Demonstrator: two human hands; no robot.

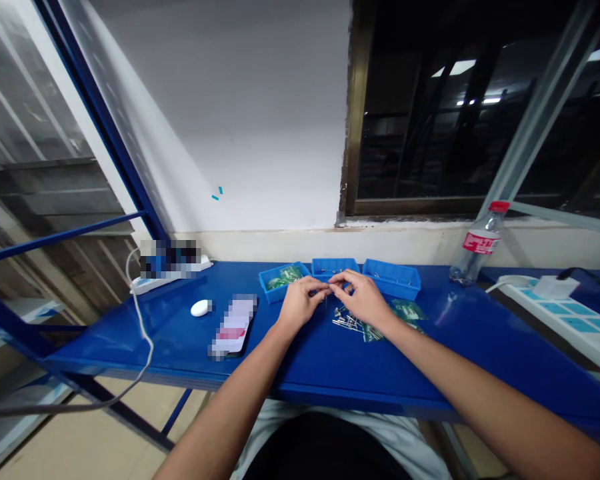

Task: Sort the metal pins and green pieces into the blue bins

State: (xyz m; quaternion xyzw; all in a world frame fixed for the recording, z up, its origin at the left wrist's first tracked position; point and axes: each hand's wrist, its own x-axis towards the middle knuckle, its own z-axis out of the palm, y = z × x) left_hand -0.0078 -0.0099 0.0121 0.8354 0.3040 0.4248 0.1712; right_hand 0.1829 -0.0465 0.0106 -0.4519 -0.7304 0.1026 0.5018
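Note:
My left hand (300, 303) and my right hand (364, 299) meet fingertip to fingertip above the blue table. Both are closed in a pinch, and what they hold is too small to make out. Under my right hand lies a loose pile of thin metal pieces (349, 323) with long shanks. Small green-printed plastic bags (408, 309) lie beside that wrist, partly covered by it. Just beyond my hands stand a left blue bin (268, 288) holding green packets, a middle blue bin (334, 264) and a right blue bin (400, 288), the last two with small pieces inside.
A phone (236, 325) and a white oval case (199, 308) lie to the left. Behind them sits a white power strip (173, 275) with a hanging cable (147, 340). At right stand a plastic bottle (477, 243) and a larger power strip (570, 317). A wall and window close the back.

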